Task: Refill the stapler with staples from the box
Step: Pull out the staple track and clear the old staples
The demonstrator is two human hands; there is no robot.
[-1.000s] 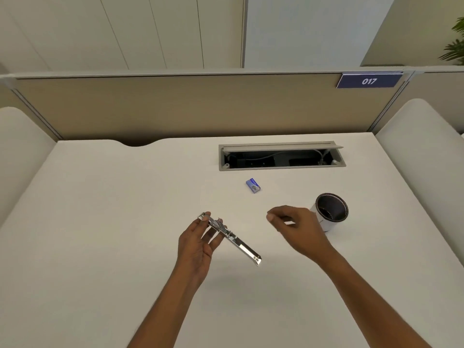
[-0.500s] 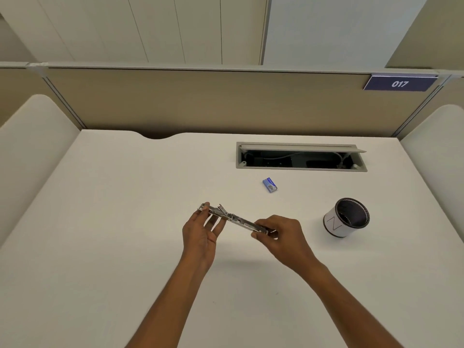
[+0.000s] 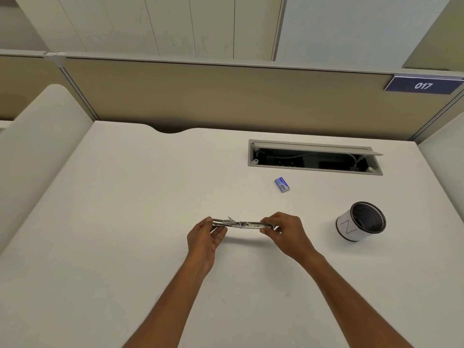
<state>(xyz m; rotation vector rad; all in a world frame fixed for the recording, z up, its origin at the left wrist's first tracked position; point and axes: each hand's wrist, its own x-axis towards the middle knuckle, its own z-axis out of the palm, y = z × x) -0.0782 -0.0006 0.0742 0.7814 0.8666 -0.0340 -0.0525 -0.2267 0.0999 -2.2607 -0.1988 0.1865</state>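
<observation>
A slim silver metal stapler (image 3: pixel 242 224) is held level above the white desk (image 3: pixel 125 222), spread out flat and long. My left hand (image 3: pixel 204 238) pinches its left end between thumb and fingers. My right hand (image 3: pixel 282 232) grips its right end with the fingertips. A small blue staple box (image 3: pixel 282 184) lies on the desk beyond the stapler, a little to the right, apart from both hands; it looks closed.
A white pen cup with a black mesh inside (image 3: pixel 361 221) stands to the right of my right hand. An open cable tray (image 3: pixel 313 158) is set into the desk at the back. A beige partition (image 3: pixel 226 96) closes the far edge.
My right hand came in from the right and took hold of the stapler's right end. The stapler turned from slanting to level. My view shifted left.
</observation>
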